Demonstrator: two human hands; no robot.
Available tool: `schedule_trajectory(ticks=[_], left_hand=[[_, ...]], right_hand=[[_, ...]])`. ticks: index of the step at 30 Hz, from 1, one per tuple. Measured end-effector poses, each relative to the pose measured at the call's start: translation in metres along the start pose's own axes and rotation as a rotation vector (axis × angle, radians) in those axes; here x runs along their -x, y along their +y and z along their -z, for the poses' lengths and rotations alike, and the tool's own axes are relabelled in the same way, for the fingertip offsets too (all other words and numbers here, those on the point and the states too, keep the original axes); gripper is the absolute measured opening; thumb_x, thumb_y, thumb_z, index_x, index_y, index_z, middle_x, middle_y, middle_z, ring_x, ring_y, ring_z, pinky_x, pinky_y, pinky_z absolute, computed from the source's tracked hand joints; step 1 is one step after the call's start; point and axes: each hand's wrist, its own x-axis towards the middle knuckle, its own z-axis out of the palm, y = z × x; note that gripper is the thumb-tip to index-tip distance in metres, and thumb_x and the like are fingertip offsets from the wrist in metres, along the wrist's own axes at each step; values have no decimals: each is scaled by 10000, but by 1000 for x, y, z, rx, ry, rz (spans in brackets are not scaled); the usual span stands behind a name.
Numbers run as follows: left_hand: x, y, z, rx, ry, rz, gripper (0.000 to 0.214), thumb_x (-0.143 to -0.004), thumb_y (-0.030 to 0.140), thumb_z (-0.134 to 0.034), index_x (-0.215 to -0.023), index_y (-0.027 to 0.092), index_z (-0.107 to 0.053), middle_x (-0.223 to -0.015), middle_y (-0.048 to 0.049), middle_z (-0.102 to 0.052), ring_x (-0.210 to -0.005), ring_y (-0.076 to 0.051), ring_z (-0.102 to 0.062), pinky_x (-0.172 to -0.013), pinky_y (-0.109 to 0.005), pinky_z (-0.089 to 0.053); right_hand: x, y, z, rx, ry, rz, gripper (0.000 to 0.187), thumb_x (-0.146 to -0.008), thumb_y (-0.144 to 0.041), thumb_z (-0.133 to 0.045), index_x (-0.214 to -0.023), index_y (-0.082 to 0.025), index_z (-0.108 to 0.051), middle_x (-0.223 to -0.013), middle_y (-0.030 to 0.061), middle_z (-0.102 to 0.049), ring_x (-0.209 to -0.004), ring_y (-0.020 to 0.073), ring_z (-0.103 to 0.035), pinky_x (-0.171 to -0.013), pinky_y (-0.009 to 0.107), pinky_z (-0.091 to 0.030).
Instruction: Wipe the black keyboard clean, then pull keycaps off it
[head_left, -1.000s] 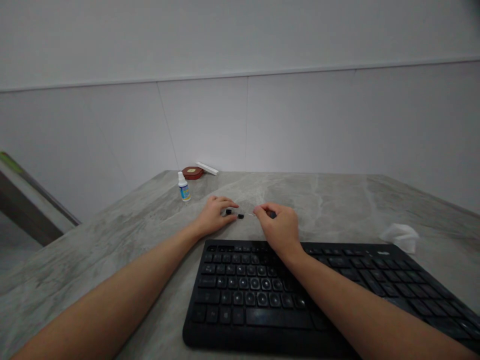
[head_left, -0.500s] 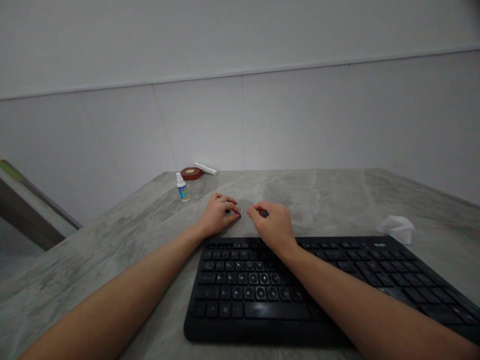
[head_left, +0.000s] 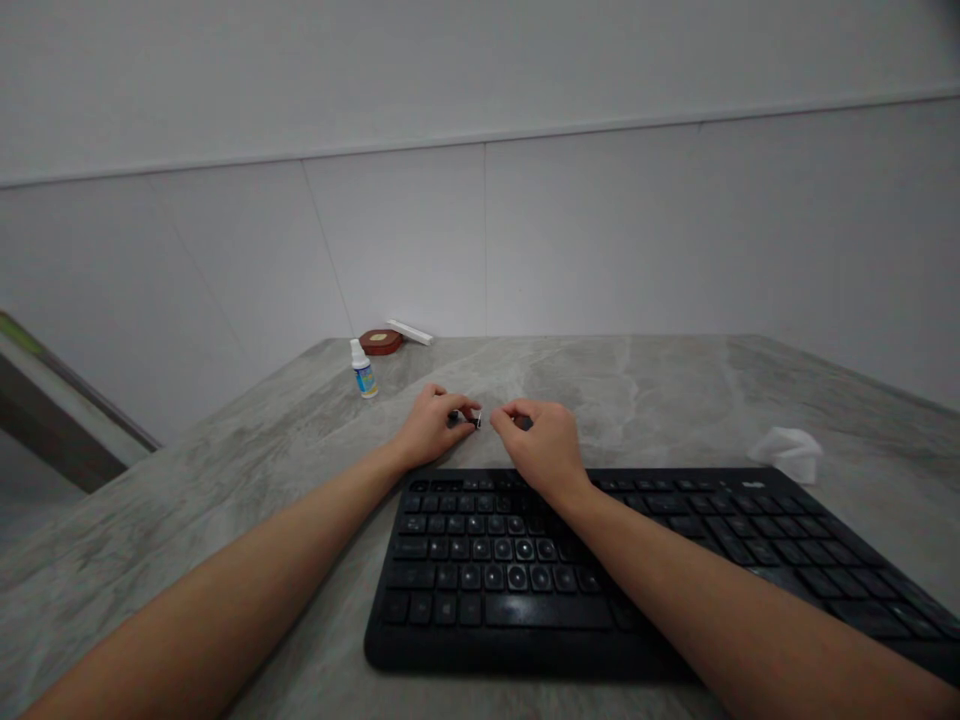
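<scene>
A black keyboard (head_left: 600, 560) lies on the grey marbled table (head_left: 225, 480) in front of me. Just beyond its far edge my left hand (head_left: 431, 428) rests on the table, fingers curled and pinching a small black piece (head_left: 455, 419), likely a keycap. My right hand (head_left: 541, 445) is beside it, fingers pinched together, with a small dark thing at its knuckles (head_left: 525, 424). The fingertips of both hands nearly meet around a tiny pale bit (head_left: 478, 420).
A small white spray bottle (head_left: 364, 369) with a blue label stands beyond my left hand. A round red tin (head_left: 380, 342) and a white stick (head_left: 409, 331) lie by the wall. A crumpled white tissue (head_left: 787, 452) sits at the right.
My right hand has moved left towards my left hand. The loose black pieces that lay between them are now under my left fingertips.
</scene>
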Motion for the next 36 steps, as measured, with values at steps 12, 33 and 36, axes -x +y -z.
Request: schedule_trajectory(ticks=[12,33,36], left_hand=[[-1,-1,-2,-24,44,80,306,-820,132,-666,-1108,224,-709,-986,-11,-752,-944,-247,-515,-902,-395,-434],[-2,-7,-5,-83,33,118,197,-918,267,-654,-1084,161,-667,-1049,-60,-674,-1047,-243,-607,-957,-473,-452],[-2,-6,-5,-86,28,122,205,-924,281,-649,-1091,161,-663,-1052,-63,-672,-1044,-243,-609,-952,-473,-457]], right_hand=[[0,-1,2,3,-4,21,221,-793,-227,-589,-634,-188,-739,-565,15,-656,-546,144,-552,-580,273,-351],[1,-1,1,18,-7,25,232,-787,-224,-582,-607,-183,-723,-524,5,-613,-523,139,-524,-558,271,-328],[1,-2,2,18,-8,25,233,-785,-220,-579,-607,-183,-726,-523,5,-615,-523,140,-525,-561,272,-330]])
